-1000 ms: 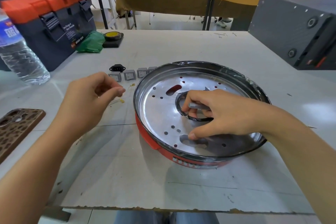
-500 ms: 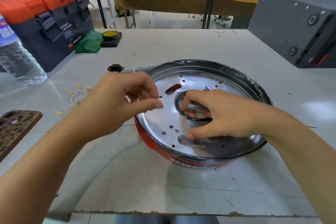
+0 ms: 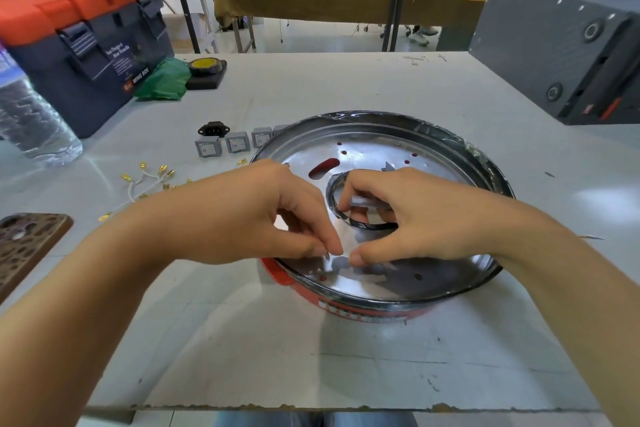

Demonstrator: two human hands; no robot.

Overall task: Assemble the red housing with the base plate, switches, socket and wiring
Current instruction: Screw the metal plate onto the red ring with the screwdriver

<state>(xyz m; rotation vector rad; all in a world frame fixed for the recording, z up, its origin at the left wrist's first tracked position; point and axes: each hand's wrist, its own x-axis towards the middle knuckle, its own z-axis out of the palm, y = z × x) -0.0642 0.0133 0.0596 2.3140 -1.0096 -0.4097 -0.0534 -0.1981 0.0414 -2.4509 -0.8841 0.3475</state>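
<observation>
Hands meet over the shiny base plate [image 3: 433, 156], which sits inside the red housing [image 3: 363, 310] on the white table [image 3: 311, 87]. The left hand [image 3: 263, 215] pinches something too small to make out at the plate's near edge. The right hand [image 3: 415, 218] curls its fingers through the plate's central hole, thumb pressed down. Grey switches [image 3: 235, 142], a black socket [image 3: 213, 129] and wires [image 3: 145, 180] lie just left of the housing.
</observation>
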